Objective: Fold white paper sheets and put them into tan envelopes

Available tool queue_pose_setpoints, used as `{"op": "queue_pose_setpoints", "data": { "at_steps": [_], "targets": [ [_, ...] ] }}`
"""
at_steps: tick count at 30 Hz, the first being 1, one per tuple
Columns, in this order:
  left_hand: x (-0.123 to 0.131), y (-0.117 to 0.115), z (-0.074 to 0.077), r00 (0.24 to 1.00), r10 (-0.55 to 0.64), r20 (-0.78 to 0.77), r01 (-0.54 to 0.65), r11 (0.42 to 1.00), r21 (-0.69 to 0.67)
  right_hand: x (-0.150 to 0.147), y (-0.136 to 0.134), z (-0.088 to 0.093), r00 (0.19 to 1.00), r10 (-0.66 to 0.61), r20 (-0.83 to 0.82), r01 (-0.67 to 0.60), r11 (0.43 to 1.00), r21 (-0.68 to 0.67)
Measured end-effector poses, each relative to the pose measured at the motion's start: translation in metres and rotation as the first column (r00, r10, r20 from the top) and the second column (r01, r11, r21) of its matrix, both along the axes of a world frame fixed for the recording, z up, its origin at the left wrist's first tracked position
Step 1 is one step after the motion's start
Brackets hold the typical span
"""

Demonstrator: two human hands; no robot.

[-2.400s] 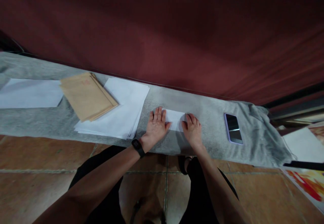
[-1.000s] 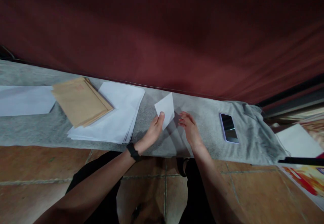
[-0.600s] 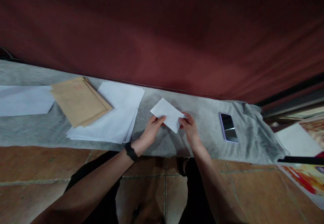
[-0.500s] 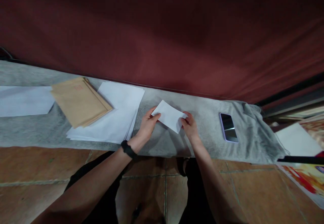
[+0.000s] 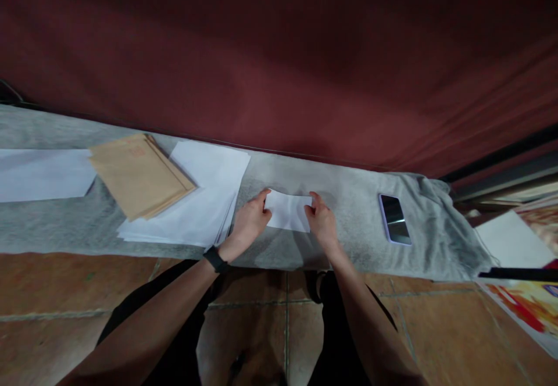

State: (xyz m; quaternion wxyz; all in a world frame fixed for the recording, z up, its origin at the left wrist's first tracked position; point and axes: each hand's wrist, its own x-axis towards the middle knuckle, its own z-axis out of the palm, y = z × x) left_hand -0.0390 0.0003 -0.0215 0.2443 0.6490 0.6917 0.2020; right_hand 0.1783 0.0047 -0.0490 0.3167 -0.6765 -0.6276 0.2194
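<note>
A small folded sheet of white paper (image 5: 288, 211) is held level just over the grey cloth, with a faint crease down its middle. My left hand (image 5: 251, 218) pinches its left end between thumb and fingers, and a dark band circles that wrist. At the right end, my right hand (image 5: 321, 220) grips the paper the same way. Left of my left hand lies a stack of larger white sheets (image 5: 187, 217). Several brown envelopes (image 5: 142, 177) rest partly on top of that stack.
A grey cloth (image 5: 349, 200) covers the long narrow surface. On it, to the right, lies a phone (image 5: 394, 219) in a light purple case. Another white sheet (image 5: 43, 174) lies at the far left. Dark red fabric (image 5: 279, 84) rises behind; tiled floor (image 5: 244, 328) shows below.
Both hands have turned the folded paper from a slant to nearly level, its left end coming down. My grip stays at both ends. The other things lie as before.
</note>
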Motion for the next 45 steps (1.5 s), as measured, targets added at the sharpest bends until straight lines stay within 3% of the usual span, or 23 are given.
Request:
{"op": "queue_pose_setpoints", "data": {
  "at_steps": [6, 12, 15, 18, 21, 23, 32, 45],
  "targets": [
    [0.000, -0.002, -0.001, 0.988, -0.041, -0.146, 0.043, 0.999, 0.009, -0.003, -0.002, -0.003, 1.000, 0.002, 0.015, -0.002, 1.000, -0.002],
    [0.009, -0.013, 0.001, 0.921, -0.120, -0.369, 0.183, 0.973, 0.139, 0.000, -0.001, -0.002, 0.994, 0.019, 0.111, -0.026, 0.998, 0.061],
    [0.019, -0.018, -0.008, 0.909, -0.214, -0.357, 0.303, 0.928, 0.215, -0.003, -0.001, 0.002, 0.991, 0.061, 0.116, -0.075, 0.990, 0.121],
    [0.029, -0.020, -0.023, 0.889, -0.308, -0.339, 0.402, 0.879, 0.256, -0.016, -0.006, 0.003, 0.987, 0.161, 0.014, -0.162, 0.977, 0.140],
    [0.035, -0.020, -0.034, 0.865, -0.358, -0.351, 0.449, 0.865, 0.223, -0.033, -0.014, 0.000, 0.964, 0.255, -0.076, -0.249, 0.965, 0.080],
    [0.037, -0.018, -0.038, 0.845, -0.378, -0.378, 0.468, 0.864, 0.183, -0.042, -0.019, -0.003, 0.951, 0.305, -0.051, -0.302, 0.952, 0.058],
    [0.041, -0.014, -0.042, 0.832, -0.359, -0.423, 0.453, 0.880, 0.143, -0.045, -0.031, -0.009, 0.898, 0.308, 0.313, -0.326, 0.945, 0.006],
    [0.027, -0.014, -0.044, 0.872, -0.263, -0.412, 0.367, 0.910, 0.195, -0.035, -0.034, -0.014, 0.844, 0.290, 0.451, -0.323, 0.946, -0.004]
  ]
}}
